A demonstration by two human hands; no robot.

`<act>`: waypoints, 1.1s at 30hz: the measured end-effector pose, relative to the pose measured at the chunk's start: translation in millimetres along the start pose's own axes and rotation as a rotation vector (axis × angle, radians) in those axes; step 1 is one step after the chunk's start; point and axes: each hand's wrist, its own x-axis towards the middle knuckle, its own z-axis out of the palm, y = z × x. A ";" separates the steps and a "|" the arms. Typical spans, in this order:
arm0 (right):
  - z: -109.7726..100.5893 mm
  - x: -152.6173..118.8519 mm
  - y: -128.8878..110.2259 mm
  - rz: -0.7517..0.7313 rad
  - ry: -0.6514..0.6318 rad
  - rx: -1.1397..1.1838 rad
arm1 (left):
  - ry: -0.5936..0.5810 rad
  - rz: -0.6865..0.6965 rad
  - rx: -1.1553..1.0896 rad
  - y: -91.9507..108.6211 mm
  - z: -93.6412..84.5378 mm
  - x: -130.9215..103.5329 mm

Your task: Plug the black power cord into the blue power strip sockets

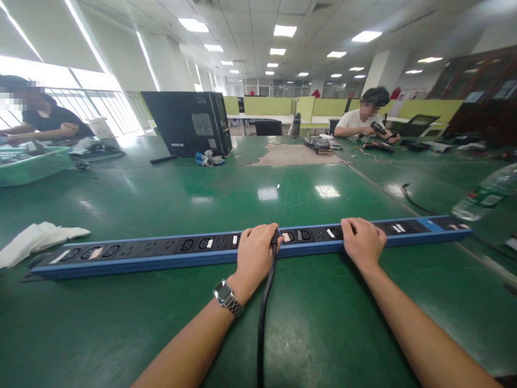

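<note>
A long blue power strip (161,263) with black sockets lies across the green table in front of me. My left hand (257,249), with a metal watch (226,296) on its wrist, is closed around a black plug (275,237) at the middle of the strip. From that plug a thick black power cord (263,318) runs down toward me. My right hand (363,240) grips the strip further right, fingers wrapped over its top. Small white and pinkish labels sit by several sockets. Whether the plug is fully seated is hidden by my fingers.
A white cloth or tissue (40,240) lies by the strip's left end, a plastic bottle (487,194) by its right. Behind stand a green basket (38,168) and a black computer case (188,124) with gloves (209,158). Two people (363,116) work across the table.
</note>
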 end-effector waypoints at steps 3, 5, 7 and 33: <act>-9.3 0.5 -2.3 0.020 -0.009 0.047 | -0.089 0.042 0.015 -15.8 -13.1 -0.5; -19.1 -2.3 -17.8 0.014 0.003 0.149 | -0.110 0.012 0.058 -33.0 -23.5 -3.7; -27.2 -8.0 -49.9 -0.046 -0.050 0.292 | -0.112 -0.020 0.135 -50.2 -31.0 -9.0; -51.1 15.6 -56.9 -0.178 -0.740 0.160 | -0.222 -0.085 0.246 -108.6 -59.6 -26.9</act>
